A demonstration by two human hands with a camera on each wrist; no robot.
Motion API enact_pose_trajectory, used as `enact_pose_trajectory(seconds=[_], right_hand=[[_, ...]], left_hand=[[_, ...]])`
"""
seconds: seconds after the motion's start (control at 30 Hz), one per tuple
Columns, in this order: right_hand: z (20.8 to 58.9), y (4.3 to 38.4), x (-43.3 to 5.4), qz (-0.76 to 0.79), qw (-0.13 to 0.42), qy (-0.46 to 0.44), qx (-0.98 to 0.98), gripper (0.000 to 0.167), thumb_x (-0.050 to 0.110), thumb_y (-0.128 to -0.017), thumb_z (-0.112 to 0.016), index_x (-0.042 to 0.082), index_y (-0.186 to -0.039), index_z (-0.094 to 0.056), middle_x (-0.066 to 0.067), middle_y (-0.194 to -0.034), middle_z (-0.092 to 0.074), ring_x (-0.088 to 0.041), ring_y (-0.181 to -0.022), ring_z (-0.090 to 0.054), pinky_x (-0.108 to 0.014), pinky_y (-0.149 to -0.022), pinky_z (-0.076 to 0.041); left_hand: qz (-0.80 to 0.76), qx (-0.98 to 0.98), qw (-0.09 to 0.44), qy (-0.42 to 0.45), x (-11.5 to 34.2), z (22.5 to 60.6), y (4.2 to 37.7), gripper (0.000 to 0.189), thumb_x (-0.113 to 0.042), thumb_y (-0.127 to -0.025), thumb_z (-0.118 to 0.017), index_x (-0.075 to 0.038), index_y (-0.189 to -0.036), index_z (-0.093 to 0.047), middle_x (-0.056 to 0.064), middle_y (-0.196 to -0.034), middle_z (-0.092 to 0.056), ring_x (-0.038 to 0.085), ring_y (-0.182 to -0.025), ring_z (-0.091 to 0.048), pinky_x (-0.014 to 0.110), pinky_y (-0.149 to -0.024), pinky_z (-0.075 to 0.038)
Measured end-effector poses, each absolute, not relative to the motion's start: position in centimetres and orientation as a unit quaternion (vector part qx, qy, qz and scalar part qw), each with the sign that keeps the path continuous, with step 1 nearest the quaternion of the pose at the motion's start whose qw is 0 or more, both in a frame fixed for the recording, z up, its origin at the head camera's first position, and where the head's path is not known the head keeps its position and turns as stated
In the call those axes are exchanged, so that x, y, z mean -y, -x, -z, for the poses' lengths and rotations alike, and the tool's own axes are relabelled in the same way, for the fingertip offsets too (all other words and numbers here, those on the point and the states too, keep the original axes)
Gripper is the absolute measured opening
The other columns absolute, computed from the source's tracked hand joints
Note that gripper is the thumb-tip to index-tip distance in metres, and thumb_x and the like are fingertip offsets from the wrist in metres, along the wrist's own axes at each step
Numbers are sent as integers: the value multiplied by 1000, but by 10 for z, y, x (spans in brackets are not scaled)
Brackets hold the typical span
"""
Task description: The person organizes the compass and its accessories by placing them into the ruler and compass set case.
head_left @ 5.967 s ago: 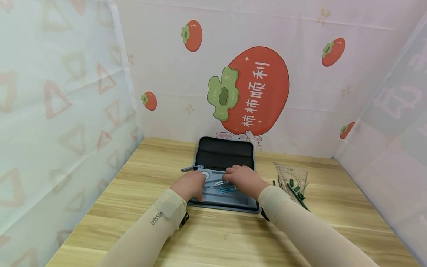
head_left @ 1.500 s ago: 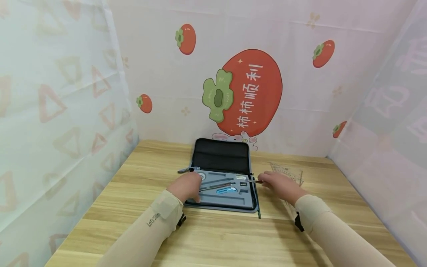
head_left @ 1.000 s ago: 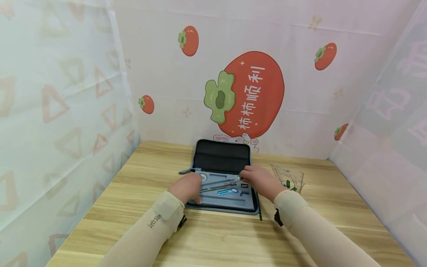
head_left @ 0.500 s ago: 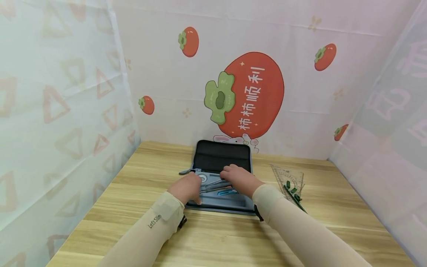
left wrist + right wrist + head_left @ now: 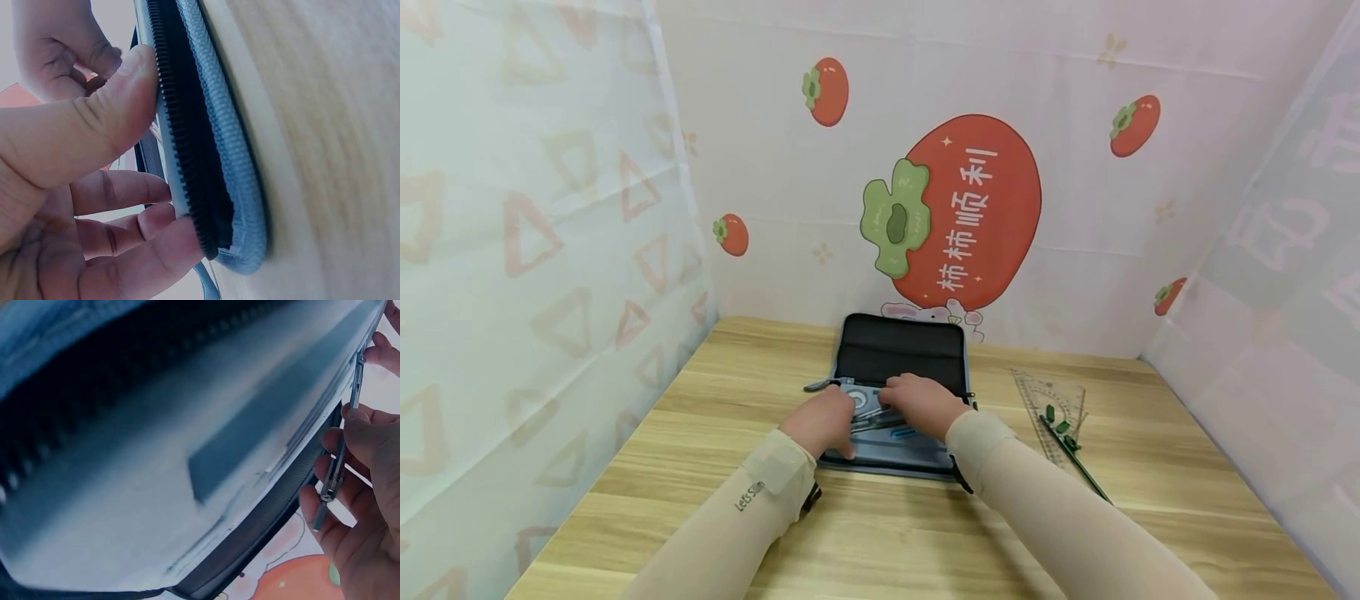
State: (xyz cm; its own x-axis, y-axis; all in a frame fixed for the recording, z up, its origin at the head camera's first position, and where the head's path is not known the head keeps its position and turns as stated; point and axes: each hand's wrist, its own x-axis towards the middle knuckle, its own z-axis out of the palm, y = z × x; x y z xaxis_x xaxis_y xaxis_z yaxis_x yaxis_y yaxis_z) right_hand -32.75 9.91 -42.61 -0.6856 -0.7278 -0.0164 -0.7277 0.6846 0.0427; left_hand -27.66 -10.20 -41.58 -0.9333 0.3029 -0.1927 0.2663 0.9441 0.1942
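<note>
A blue zip case (image 5: 887,469) lies open on the table, its black lid raised and its grey slotted tray (image 5: 887,451) facing up. My left hand (image 5: 822,421) rests on the tray's left edge; in the left wrist view its thumb and fingertips touch the zip rim (image 5: 181,144). Over the tray's middle, my right hand (image 5: 922,404) pinches a slim metal compass (image 5: 330,484). Below the fingers are a blue utility knife (image 5: 904,432) and another slim tool. A white ring (image 5: 858,400) sits near the left fingers. My right hand hides part of the tray.
Right of the case lies a clear set square (image 5: 1037,392) with several small green pieces (image 5: 1063,427) and a green pencil (image 5: 1086,475) on or beside it. A printed cloth wall (image 5: 775,167) stands close behind the case.
My right hand has brought the metal compass from the right of the case leftward over the tray. Earlier the slim tool was set in beside the knife. The left hand stays put.
</note>
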Motion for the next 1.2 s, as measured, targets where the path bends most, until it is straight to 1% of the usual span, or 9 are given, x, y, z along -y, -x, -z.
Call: enact_pose_trajectory(seconds=[0.17,0.33,0.47,0.7,0.8,0.97,1.07,1.13,1.2], right_hand=[[432,332,-100,-14,-8,-397,918,28,4,-102,-69,29,-113,-77,6,-98,-63,-10,-82,-54,-26,-74,-51],[434,335,-98,-33,18,-398,917,27,1,-99,-70,27,-97,-79,8,-84,-58,-11,-74,-51,-25,-68,-46],[435,336,-95,-42,31,-402,914,27,-1,-97,-71,24,-90,-81,10,-78,-56,-12,-73,-51,-26,-69,-46],[439,335,-93,-55,27,-376,925,28,-1,-98,-70,24,-92,-82,11,-84,-65,-11,-76,-53,-27,-75,-51],[439,330,-91,-63,22,-366,928,29,-2,-98,-69,22,-87,-81,10,-80,-62,-12,-74,-51,-28,-72,-47],[437,323,-87,-38,12,-358,933,31,-1,-99,-66,20,-78,-75,9,-72,-51,-13,-70,-42,-30,-67,-37],[434,319,-86,-17,-3,-345,939,30,0,-101,-67,23,-88,-81,11,-80,-65,-10,-73,-51,-28,-71,-49],[431,315,-86,-7,-19,-334,942,27,3,-101,-69,25,-100,-84,11,-95,-76,-8,-81,-61,-31,-82,-58],[427,310,-87,11,-30,-330,943,26,7,-103,-69,26,-110,-84,9,-105,-78,-8,-89,-67,-34,-89,-61]], left_hand=[[-77,-981,112,-142,101,414,276,44,-31,-77,-99,-5,-104,-74,15,-125,-67,28,-112,-60,45,-99,-57],[-70,-981,110,-141,101,413,278,45,-32,-77,-98,-6,-104,-74,15,-125,-68,27,-110,-60,44,-97,-57],[-74,-981,113,-139,101,412,278,43,-32,-78,-98,-6,-103,-74,17,-130,-67,29,-115,-61,44,-98,-57],[-82,-980,123,-136,102,412,276,40,-30,-79,-97,-6,-102,-74,18,-132,-66,30,-114,-61,45,-96,-57],[-81,-979,125,-136,102,412,276,42,-30,-79,-97,-6,-105,-75,18,-135,-65,32,-119,-61,46,-98,-57],[-71,-980,116,-144,102,414,276,43,-32,-79,-97,-6,-105,-76,15,-127,-70,33,-122,-61,46,-101,-57],[-64,-981,111,-146,102,415,277,45,-33,-78,-98,-6,-106,-76,14,-124,-70,32,-121,-61,46,-101,-57],[-61,-981,110,-147,102,416,277,45,-34,-78,-98,-6,-106,-76,14,-124,-70,32,-120,-61,45,-101,-57],[-60,-981,108,-148,102,417,278,46,-33,-78,-98,-5,-107,-76,15,-126,-70,32,-120,-62,45,-100,-57]])
